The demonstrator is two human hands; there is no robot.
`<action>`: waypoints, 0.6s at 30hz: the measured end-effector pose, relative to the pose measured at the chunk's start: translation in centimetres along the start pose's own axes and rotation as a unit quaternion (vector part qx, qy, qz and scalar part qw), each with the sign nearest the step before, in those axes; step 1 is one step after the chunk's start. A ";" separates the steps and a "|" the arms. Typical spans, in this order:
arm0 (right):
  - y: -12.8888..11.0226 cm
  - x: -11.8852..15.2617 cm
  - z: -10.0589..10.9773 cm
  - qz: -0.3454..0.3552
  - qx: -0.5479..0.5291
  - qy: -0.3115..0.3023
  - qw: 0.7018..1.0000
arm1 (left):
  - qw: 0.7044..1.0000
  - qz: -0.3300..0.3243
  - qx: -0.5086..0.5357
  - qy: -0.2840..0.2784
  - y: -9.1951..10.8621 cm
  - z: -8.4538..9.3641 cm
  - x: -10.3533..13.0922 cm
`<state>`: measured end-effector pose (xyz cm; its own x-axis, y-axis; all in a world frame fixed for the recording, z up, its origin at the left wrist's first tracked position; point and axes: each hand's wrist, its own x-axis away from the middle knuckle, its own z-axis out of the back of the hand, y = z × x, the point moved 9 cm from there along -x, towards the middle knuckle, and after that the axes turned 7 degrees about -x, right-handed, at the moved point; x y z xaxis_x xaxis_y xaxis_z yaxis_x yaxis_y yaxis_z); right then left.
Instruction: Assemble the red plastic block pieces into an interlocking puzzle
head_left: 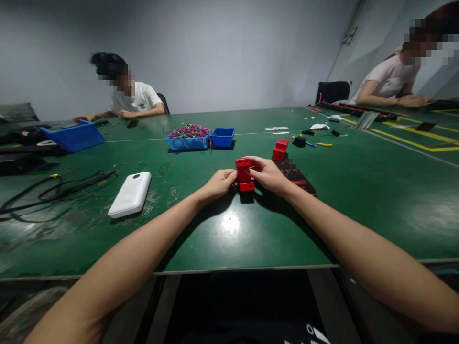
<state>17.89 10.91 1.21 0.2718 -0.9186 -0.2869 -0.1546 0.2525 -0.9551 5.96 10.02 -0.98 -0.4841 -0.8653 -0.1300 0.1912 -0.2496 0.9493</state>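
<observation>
Both of my hands meet over the middle of the green table [358, 191], holding a small red plastic part [244, 175] between them. My left hand [219, 183] grips its left side and my right hand [267, 173] closes on its right side and top. A second red plastic part [280, 148] lies just beyond my right hand. A dark flat board with red markings [297, 176] lies under and behind my right wrist.
A white power bank [130, 193] and black cables [60, 187] lie at the left. Blue bins, one with colourful wires [188, 135], one small [222, 136], one tilted [74, 136], stand further back. Small parts [304, 139] lie right. Two other people sit at the far side.
</observation>
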 end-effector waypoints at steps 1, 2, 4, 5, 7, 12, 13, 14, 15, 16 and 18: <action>0.0 0.0 0.0 0.001 0.001 0.001 1.000 | 1.000 0.000 0.000 -0.002 0.0 0.0 0.0; -0.1 0.0 0.0 0.002 0.001 0.002 1.000 | 1.000 0.000 0.000 -0.005 -0.1 0.0 -0.1; -0.1 0.0 -0.1 0.002 0.002 0.005 1.000 | 1.000 -0.001 0.000 -0.008 -0.1 0.0 -0.1; -0.1 0.0 -0.1 0.002 0.003 0.006 1.000 | 1.000 -0.003 -0.002 -0.008 0.0 0.0 -0.1; -0.2 0.0 -0.1 0.003 0.004 0.009 1.000 | 1.000 -0.008 -0.007 -0.003 0.1 0.0 0.0; -0.4 0.0 0.0 0.013 0.010 0.014 1.000 | 1.000 -0.007 -0.010 0.001 0.1 0.0 0.1; -0.4 0.0 0.0 0.013 0.011 0.013 1.000 | 1.000 -0.006 -0.007 0.000 0.1 0.0 0.1; -0.4 0.1 -0.1 0.012 0.011 0.013 1.000 | 1.000 -0.004 -0.004 0.000 0.1 0.0 0.1; -0.4 0.1 -0.1 0.011 0.012 0.012 1.000 | 1.000 -0.003 -0.002 0.000 0.0 0.0 0.1; -0.3 0.1 -0.1 0.010 0.013 0.011 1.000 | 1.000 -0.001 0.000 0.001 0.0 0.0 0.1; -0.2 0.0 -0.1 0.006 0.012 0.008 1.000 | 1.000 0.002 0.006 0.001 0.0 0.0 0.2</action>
<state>17.83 10.78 1.42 0.2543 -0.9201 -0.2981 -0.1342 0.2716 -0.9530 5.87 9.90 -1.03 -0.4819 -0.8670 -0.1267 0.1833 -0.2411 0.9530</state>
